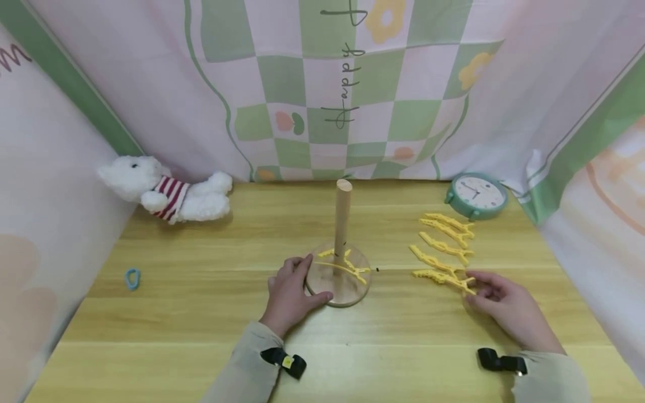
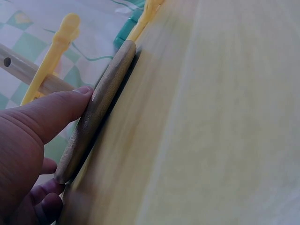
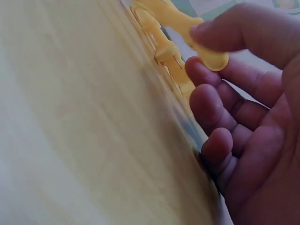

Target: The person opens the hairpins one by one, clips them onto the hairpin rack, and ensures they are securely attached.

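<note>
A wooden stand, an upright post [image 1: 343, 215] on a round base [image 1: 322, 286], stands mid-table. My left hand [image 1: 291, 294] holds the base at its left and near edge; the left wrist view shows the thumb against the rim [image 2: 101, 105]. Yellow hair clips [image 1: 347, 270] cross the post low down, one sticking out sideways. On the right, my right hand [image 1: 514, 313] pinches the forked end of the nearest yellow hair clip [image 1: 437, 275]. In the right wrist view that clip's rounded tab [image 3: 213, 57] lies between thumb and fingers. Several similar clips [image 1: 443, 246] lie in a column behind it.
A green round clock [image 1: 476, 195] lies at the back right, just beyond the clips. At the back left is a white plush toy [image 1: 171, 193] in a striped top. A small blue ring-like piece [image 1: 132, 279] lies far left. Patterned curtains border the table [image 1: 201, 336].
</note>
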{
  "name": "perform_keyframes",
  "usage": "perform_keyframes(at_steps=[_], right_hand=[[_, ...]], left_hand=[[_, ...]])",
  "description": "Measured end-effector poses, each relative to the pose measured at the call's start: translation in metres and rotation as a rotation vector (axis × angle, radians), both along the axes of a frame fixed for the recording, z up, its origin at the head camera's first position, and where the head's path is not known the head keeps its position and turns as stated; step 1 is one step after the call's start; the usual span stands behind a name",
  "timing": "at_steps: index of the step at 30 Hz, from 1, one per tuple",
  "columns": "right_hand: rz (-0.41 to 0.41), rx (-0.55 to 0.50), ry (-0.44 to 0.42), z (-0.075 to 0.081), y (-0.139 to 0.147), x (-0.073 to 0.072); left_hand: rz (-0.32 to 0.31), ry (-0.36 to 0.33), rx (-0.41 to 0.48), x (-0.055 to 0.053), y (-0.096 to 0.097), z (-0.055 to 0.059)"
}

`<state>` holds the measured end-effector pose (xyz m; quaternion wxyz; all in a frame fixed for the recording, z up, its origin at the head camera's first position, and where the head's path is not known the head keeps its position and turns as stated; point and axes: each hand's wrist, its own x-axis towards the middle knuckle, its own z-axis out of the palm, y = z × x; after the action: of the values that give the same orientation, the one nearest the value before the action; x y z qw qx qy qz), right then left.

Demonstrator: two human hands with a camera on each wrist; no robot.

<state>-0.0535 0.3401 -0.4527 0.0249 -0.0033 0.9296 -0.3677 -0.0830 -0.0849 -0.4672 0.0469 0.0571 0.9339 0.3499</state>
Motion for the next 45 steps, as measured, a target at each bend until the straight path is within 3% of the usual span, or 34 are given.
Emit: perform_keyframes(at_steps=[16,23,26,34,45], right_hand=[[-0.089,-0.282,0.147,-0.002,-0.026,-0.001],[-0.076,-0.436,0.171,-0.001,-0.04,-0.002],[-0.06,-0.429,0.182,0.0,-0.046,-0.001],[-0.045,-0.246,0.231,0.005,-0.058,0.0],[-0.034,-0.319,0.334,0.011,-0.091,-0.004]], left_hand=[[0.006,-0.005,0.001,0.0,0.0,0.0],[0.01,-0.009,0.003,0.0,0.0,-0.001],[0.011,-0.007,0.0,0.0,-0.001,-0.003],[0.019,-0.008,0.006,0.0,0.0,-0.003],[0.015,-0.006,0.011,0.0,0.0,-0.001]])
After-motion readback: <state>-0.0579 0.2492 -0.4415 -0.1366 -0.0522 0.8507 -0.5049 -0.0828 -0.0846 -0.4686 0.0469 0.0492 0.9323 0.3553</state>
